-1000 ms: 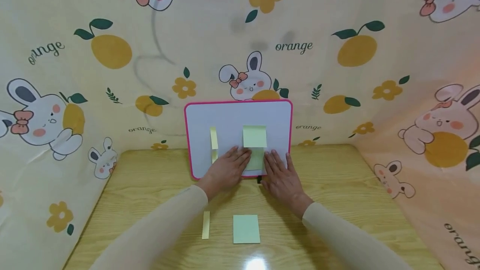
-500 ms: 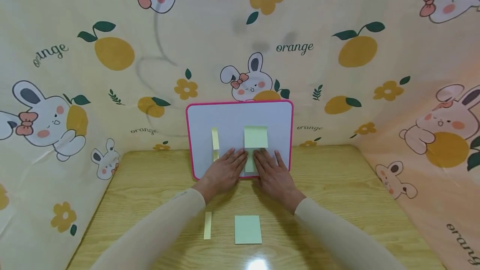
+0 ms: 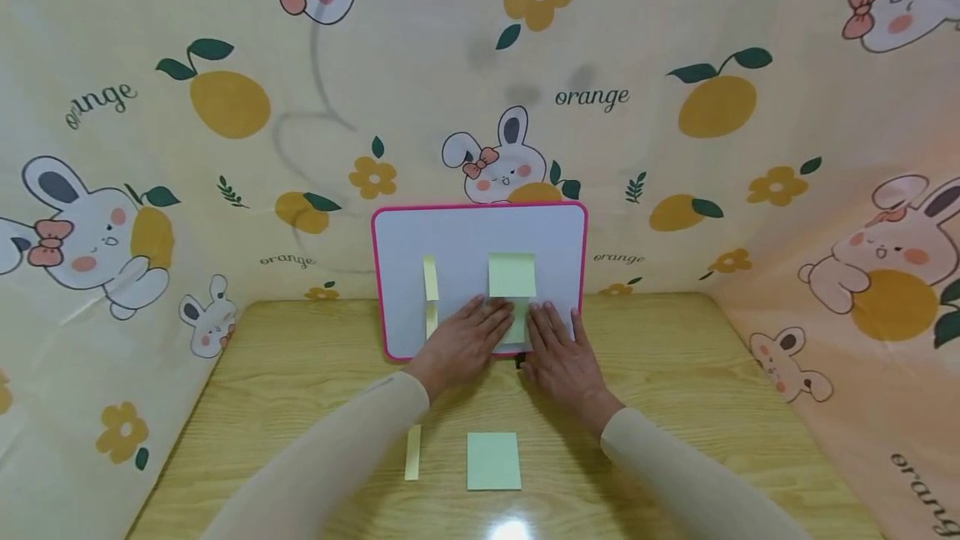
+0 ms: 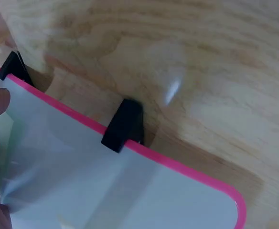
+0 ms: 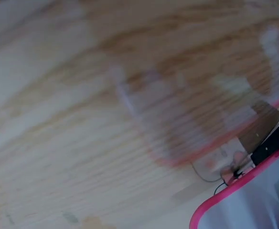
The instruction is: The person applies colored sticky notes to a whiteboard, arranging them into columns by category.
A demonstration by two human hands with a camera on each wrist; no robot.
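A pale green sticky note (image 3: 517,325) lies low on the pink-rimmed whiteboard (image 3: 465,232), just beneath another green sticky note (image 3: 512,275). My left hand (image 3: 463,340) rests flat over the left part of the lower note, covering some of it. On its right side, my right hand (image 3: 567,365) lies with straight fingers at the note's edge. Two narrow yellow paper strips, an upper strip (image 3: 431,277) and a lower strip (image 3: 431,319), sit one above the other on the board's left half. In the left wrist view a black clip (image 4: 124,125) grips the board's bottom rim.
Nearer on the wood-grain table (image 3: 675,407) are a green sticky note pad (image 3: 493,462) and a yellow strip (image 3: 413,455), partly behind the left sleeve. A patterned cloth (image 3: 420,65) rises behind the board and along both sides.
Both hands slid apart and inward over the lower note. Since half a second ago, my left hand has moved right across it and my right hand has drawn back to its right edge.
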